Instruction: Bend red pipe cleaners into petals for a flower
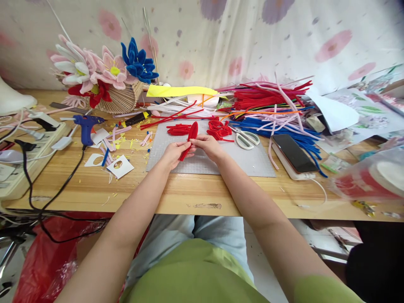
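Two hands (177, 154), one red fuzzy petal (193, 131) in the fingers (200, 144). Near them, one pair of scissors (241, 133); farther off, one phone (295, 153), one glue gun (86, 126).

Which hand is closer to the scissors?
Right. The right hand is left of the scissors, not touching them; the left hand is farther left, beyond the right hand.

Bright lt w/ soft shadows, pic edges stretched.

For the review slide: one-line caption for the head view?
Left hand and right hand hold a red petal-shaped piece over a grey mat, scissors lying to the right.
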A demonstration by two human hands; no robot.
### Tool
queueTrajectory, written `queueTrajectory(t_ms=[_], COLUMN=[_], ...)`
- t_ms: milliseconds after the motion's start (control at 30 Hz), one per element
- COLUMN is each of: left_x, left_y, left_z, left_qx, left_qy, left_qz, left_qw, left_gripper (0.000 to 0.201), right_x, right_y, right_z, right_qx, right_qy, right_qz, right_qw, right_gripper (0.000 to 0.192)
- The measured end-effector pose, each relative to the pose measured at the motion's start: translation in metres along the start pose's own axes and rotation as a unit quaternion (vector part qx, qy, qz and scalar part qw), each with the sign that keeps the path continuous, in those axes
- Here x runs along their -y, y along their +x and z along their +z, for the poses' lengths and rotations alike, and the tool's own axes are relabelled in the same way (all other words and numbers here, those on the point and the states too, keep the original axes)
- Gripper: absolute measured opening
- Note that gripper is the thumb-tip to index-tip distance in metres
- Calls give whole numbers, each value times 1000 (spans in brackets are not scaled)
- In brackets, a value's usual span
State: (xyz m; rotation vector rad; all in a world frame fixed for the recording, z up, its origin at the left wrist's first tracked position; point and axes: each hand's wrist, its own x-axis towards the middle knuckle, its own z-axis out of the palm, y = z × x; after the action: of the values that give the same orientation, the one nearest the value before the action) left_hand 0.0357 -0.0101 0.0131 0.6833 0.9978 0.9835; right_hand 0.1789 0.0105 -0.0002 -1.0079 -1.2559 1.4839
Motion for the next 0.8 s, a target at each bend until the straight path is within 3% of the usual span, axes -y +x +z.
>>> queueTrajectory(t_ms=[167, 233, 333, 533, 633, 800], left_x=[7, 9, 9, -1, -4, -2], left_y=[3, 6, 8, -1, -5, -8], left_z=[0, -1, -3, -5, -5, -2], left_qx=[28, 18, 12, 123, 156, 164], left_qy=[29, 41, 37, 5, 6, -5], left_qz=[37, 50, 50, -54, -83, -51], left_qw=[998, 998, 998, 991, 984, 985], left_gripper=[2, 7, 16, 20, 20, 18], right_x=[-5, -6, -6, 3, 8, 8], right_y=[4, 4, 3, -4, -5, -2], right_z=[3, 4, 4, -8, -12, -8], right_qx=[-112, -92, -16, 150, 128, 57], right_qy=[-86, -82, -47, 118, 135, 128], right_qz=[-67, -50, -6, 74, 47, 15], right_qw=[988, 991, 999, 979, 981, 990], right_gripper=[13, 11, 16, 32, 26, 25])
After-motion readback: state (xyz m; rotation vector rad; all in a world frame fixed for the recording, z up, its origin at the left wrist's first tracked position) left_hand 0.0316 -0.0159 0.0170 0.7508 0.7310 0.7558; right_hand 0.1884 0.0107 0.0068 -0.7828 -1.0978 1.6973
